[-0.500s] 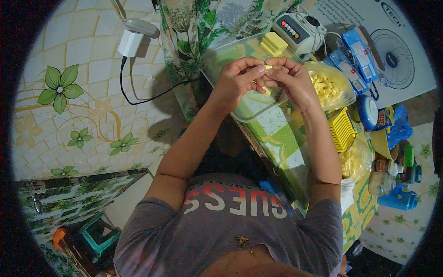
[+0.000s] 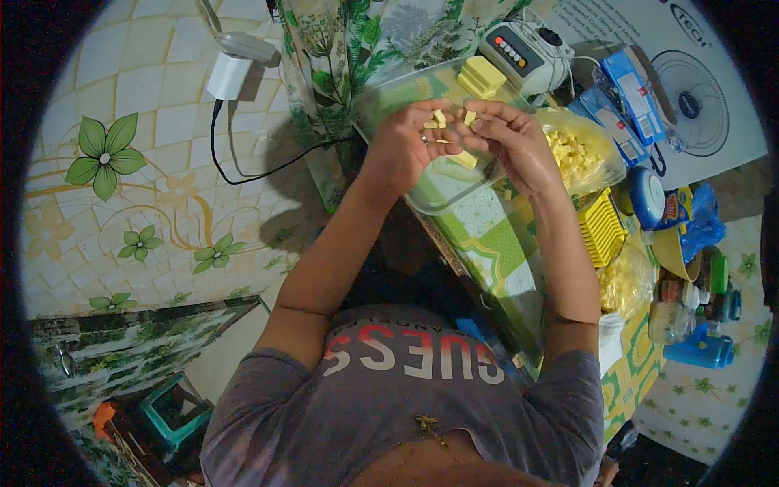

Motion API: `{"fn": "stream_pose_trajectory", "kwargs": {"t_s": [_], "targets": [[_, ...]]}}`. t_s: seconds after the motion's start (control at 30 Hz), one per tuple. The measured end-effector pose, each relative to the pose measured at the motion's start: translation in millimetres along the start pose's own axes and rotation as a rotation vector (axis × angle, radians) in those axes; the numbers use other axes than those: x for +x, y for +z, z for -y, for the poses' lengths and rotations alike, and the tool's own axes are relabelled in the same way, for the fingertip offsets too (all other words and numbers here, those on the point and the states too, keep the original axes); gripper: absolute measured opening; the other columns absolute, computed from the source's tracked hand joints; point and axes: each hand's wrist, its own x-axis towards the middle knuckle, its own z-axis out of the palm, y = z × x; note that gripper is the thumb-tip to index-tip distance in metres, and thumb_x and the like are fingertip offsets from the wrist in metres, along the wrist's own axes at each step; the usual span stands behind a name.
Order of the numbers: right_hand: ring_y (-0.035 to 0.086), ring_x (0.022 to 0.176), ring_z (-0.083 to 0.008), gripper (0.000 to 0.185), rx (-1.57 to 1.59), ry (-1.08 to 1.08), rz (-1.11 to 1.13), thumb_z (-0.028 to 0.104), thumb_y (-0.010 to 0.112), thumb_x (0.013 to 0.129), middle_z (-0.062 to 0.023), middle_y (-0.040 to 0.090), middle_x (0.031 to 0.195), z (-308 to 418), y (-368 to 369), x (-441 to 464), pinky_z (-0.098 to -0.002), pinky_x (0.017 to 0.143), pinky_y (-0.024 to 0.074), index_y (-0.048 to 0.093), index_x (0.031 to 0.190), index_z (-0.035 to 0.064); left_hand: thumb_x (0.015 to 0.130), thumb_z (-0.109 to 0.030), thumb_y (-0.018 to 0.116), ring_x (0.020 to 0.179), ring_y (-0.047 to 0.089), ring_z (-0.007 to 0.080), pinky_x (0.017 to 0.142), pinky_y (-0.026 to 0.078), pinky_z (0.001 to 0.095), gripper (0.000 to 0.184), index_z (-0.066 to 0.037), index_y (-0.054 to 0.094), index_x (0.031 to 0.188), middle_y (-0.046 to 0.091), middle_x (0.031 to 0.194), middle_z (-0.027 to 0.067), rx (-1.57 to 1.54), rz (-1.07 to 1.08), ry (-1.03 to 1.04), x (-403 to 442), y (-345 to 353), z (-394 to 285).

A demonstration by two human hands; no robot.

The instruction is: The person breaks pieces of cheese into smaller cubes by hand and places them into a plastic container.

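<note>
My left hand (image 2: 400, 148) is closed around a few small yellow pieces (image 2: 436, 122), which show at its fingertips. Opposite it, my right hand (image 2: 513, 143) pinches another small yellow chunk (image 2: 471, 118) between thumb and fingers. A narrow gap separates the two hands. Below them lies a clear plastic tray (image 2: 395, 92), in which a large yellow block (image 2: 481, 78) rests at the far end and a smaller yellow piece (image 2: 464, 159) shows under my fingers. Beside my right hand sits a clear plastic bag (image 2: 607, 154) filled with yellow chunks.
A yellow plastic basket (image 2: 602, 228) and a second bag of yellow pieces (image 2: 626, 278) stand to the right of my forearm. Behind are a white device with buttons (image 2: 531, 73), blue boxes (image 2: 632, 96) and a fan carton (image 2: 730, 138). A black cable (image 2: 214, 146) hangs at left.
My hands have parted slightly after being together at one yellow piece. Yellow pieces now show separately in each hand.
</note>
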Motion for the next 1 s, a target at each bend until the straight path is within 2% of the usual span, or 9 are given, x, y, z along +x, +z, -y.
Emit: {"fn": "stream_pose_trajectory", "kwargs": {"t_s": [0.17, 0.27, 0.37, 0.47, 0.57, 0.77, 0.87, 1.0], "targets": [[0.063, 0.081, -0.0123, 0.028, -0.043, -0.033, 0.001, 0.0, 0.063, 0.08, -0.0065, 0.064, 0.09, -4, -2, 2, -0.0241, 0.074, 0.0533, 0.058, 0.107, -0.0021, 0.092, -0.029, 0.045, 0.086, 0.056, 0.0205, 0.079, 0.048, 0.0352, 0.037, -0.001, 0.051, 0.116, 0.054, 0.106, 0.0089, 0.056, 0.073, 0.092, -2, -4, 2], [0.062, 0.081, -0.0093, 0.029, -0.094, -0.022, 0.005, 0.003, 0.065, 0.08, -0.0023, 0.064, 0.089, -2, -2, 0, -0.0227, 0.073, 0.0519, 0.059, 0.109, 0.0022, 0.092, -0.029, 0.045, 0.081, 0.055, 0.018, 0.075, 0.048, 0.0336, 0.035, -0.002, 0.052, 0.113, 0.053, 0.104, 0.0082, 0.125, 0.007, -0.017, -1, 1, -3], [0.062, 0.079, -0.0108, 0.028, -0.093, -0.046, -0.008, 0.002, 0.065, 0.079, -0.0054, 0.064, 0.09, -3, 0, 0, -0.0239, 0.071, 0.053, 0.059, 0.106, -0.0011, 0.092, -0.027, 0.045, 0.077, 0.053, 0.0154, 0.071, 0.047, 0.0315, 0.031, -0.002, 0.053, 0.11, 0.054, 0.098, 0.0066, 0.046, -0.039, -0.097, -1, 9, -7], [0.062, 0.078, -0.0105, 0.027, -0.102, -0.075, 0.016, 0.002, 0.066, 0.078, -0.0059, 0.064, 0.089, -5, -1, 0, -0.0236, 0.071, 0.0528, 0.06, 0.104, -0.0012, 0.091, -0.024, 0.049, 0.073, 0.053, 0.0144, 0.067, 0.046, 0.03, 0.028, -0.001, 0.055, 0.105, 0.055, 0.091, 0.005, 0.051, -0.087, -0.077, -6, 23, -11], [0.062, 0.077, -0.0106, 0.026, -0.138, -0.085, 0.039, 0.002, 0.066, 0.078, -0.0062, 0.065, 0.089, -9, -4, 3, -0.0233, 0.071, 0.0528, 0.061, 0.104, -0.0017, 0.089, -0.019, 0.054, 0.071, 0.053, 0.0127, 0.064, 0.046, 0.0282, 0.023, -0.001, 0.055, 0.102, 0.056, 0.084, 0.0034, 0.144, -0.114, -0.089, -7, 28, -12], [0.062, 0.077, -0.0116, 0.027, -0.121, -0.047, 0.038, 0.002, 0.066, 0.078, -0.007, 0.064, 0.088, -6, 1, 0, -0.0231, 0.072, 0.0529, 0.061, 0.104, -0.0024, 0.086, -0.015, 0.058, 0.067, 0.053, 0.0112, 0.058, 0.045, 0.0262, 0.019, 0.0, 0.057, 0.099, 0.057, 0.081, 0.0035, 0.143, -0.07, -0.086, -3, 21, -8], [0.064, 0.082, -0.012, 0.021, -0.084, 0.004, 0.057, 0.005, 0.066, 0.08, -0.0053, 0.066, 0.09, -6, -3, 1, -0.0254, 0.077, 0.0522, 0.062, 0.101, 0.0026, 0.084, -0.013, 0.063, 0.061, 0.055, 0.0125, 0.055, 0.048, 0.0276, 0.021, 0.003, 0.057, 0.096, 0.057, 0.078, 0.006, 0.153, -0.085, -0.062, -3, 21, -9], [0.063, 0.078, -0.0124, 0.027, -0.07, 0.011, 0.042, 0.004, 0.064, 0.079, -0.0086, 0.064, 0.089, -8, -3, 2, -0.024, 0.075, 0.0537, 0.06, 0.105, -0.0031, 0.087, -0.016, 0.058, 0.064, 0.054, 0.0114, 0.056, 0.047, 0.0267, 0.019, 0.0, 0.058, 0.096, 0.058, 0.081, 0.004, 0.257, -0.069, -0.06, -5, 23, -11]]}}
